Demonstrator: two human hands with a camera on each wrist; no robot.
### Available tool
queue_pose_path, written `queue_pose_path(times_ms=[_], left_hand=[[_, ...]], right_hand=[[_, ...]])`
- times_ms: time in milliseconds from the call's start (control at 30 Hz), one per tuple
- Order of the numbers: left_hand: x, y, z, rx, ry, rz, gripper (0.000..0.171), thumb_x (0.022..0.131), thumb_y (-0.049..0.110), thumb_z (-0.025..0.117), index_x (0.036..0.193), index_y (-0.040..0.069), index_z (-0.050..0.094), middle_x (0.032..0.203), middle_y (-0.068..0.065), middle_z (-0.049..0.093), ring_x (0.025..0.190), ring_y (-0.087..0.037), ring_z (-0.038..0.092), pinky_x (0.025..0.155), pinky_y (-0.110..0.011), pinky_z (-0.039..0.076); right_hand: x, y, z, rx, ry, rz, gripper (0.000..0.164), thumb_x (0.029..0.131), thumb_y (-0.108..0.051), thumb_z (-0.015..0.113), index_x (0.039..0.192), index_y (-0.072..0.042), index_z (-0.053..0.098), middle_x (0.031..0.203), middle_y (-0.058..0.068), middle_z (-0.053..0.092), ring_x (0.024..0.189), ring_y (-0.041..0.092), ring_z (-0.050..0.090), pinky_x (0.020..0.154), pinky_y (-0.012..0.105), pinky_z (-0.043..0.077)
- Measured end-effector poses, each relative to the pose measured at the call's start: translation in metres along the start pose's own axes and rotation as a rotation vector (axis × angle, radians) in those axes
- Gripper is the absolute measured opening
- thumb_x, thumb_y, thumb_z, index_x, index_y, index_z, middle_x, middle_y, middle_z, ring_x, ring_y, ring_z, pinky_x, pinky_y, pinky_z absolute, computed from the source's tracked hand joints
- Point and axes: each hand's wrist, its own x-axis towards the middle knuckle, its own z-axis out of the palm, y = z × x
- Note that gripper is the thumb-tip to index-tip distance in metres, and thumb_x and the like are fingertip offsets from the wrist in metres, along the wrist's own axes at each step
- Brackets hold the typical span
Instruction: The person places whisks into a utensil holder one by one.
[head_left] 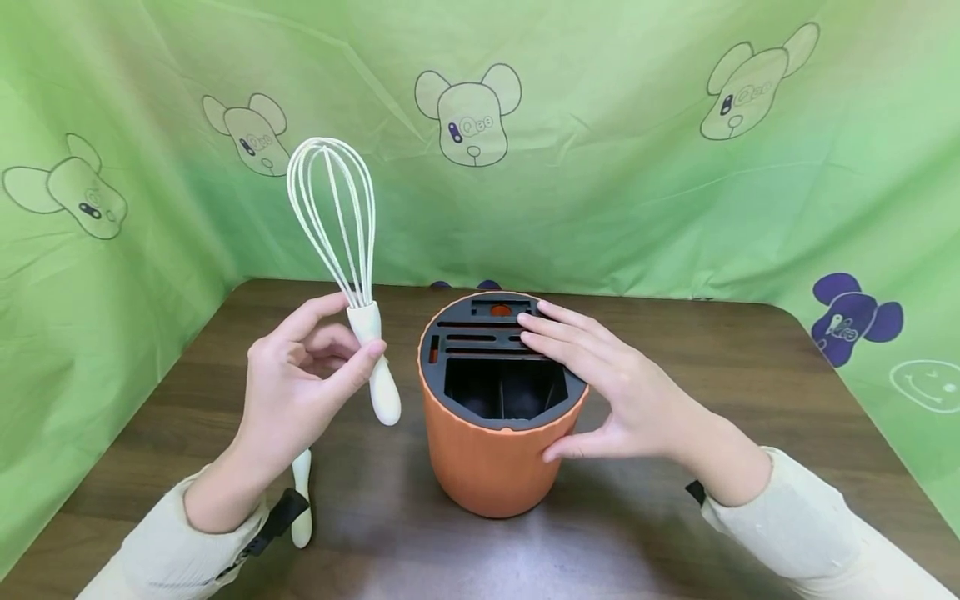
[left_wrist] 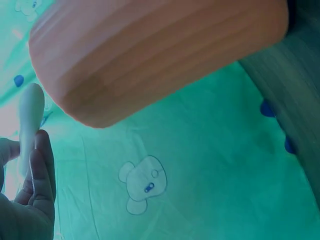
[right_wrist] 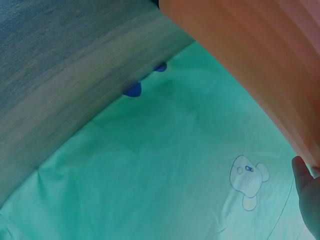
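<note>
My left hand (head_left: 296,383) pinches a cream whisk (head_left: 364,321) by the upper part of its handle, between thumb and fingers. The whisk is held up to the left of an orange utensil holder (head_left: 487,471), wires upward and handle end tilted down to the right. In the left wrist view the handle (left_wrist: 31,107) shows above the fingertips. My right hand (head_left: 611,379) rests on the holder, straight fingers over its black slotted insert (head_left: 435,385) and thumb against the ribbed side. The thumb (right_wrist: 303,177) also appears in the right wrist view.
A second cream handle (head_left: 302,527) lies on the brown wooden table (head_left: 645,533), partly hidden by my left wrist. The insert has narrow slots at the back and a large divided opening in front. A green printed curtain (head_left: 600,192) hangs behind and along both sides.
</note>
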Motion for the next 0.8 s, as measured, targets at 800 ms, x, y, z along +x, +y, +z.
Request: queue_pose_path(times_ms=[800], left_hand=[[0.01,0.011,0.028,-0.292,0.008,0.097,0.035,0.079,-0.012,0.073,0.112,-0.011,0.061,0.078,0.016,0.071,0.065,-0.002,0.065,0.058,-0.016,0.053]], right_hand=[[0.0,0.001,0.001,0.016,0.022,-0.025,0.092,0.078,-0.059,0.077,0.137,0.008,0.052,0.15,0.015,0.049,0.146,0.034,0.036,0.122,0.033,0.028]])
